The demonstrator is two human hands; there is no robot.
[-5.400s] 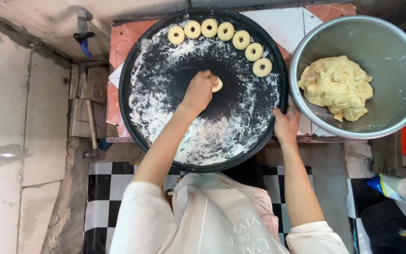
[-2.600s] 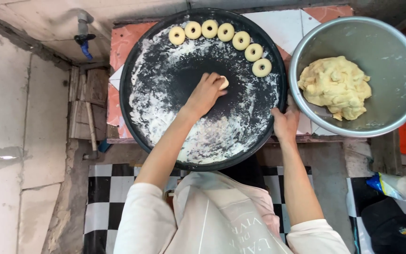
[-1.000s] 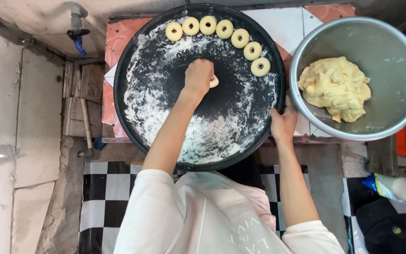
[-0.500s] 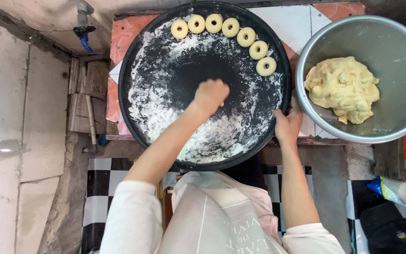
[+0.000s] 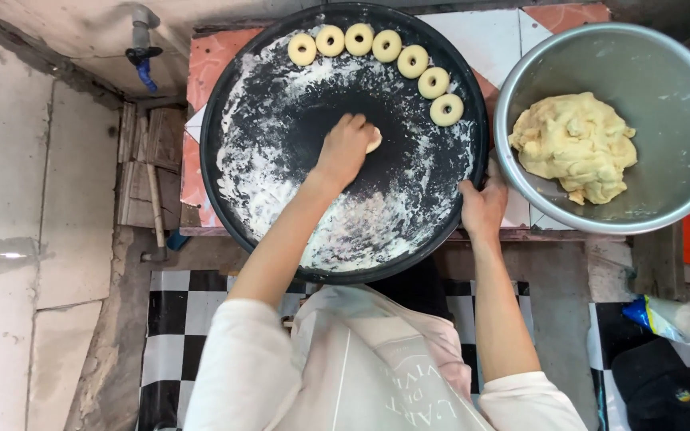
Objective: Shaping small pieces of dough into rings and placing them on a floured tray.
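Note:
My left hand lies palm-down over a small pale dough piece in the middle of a large round black tray dusted with flour. Only the edge of the piece shows past my fingers. Several ring-shaped dough pieces line the tray's far rim in an arc. My right hand grips the tray's right rim, next to the metal bowl. A big lump of yellow dough sits in that bowl.
The tray and bowl rest on a tiled counter. A pipe with a blue tap is at the far left, with wooden pieces below it. The floor is black-and-white checked. A plastic bag lies at the lower right.
My left hand has slid the dough piece back and forth over the floured tray, now further from me than half a second ago. The right hand has stayed on the rim.

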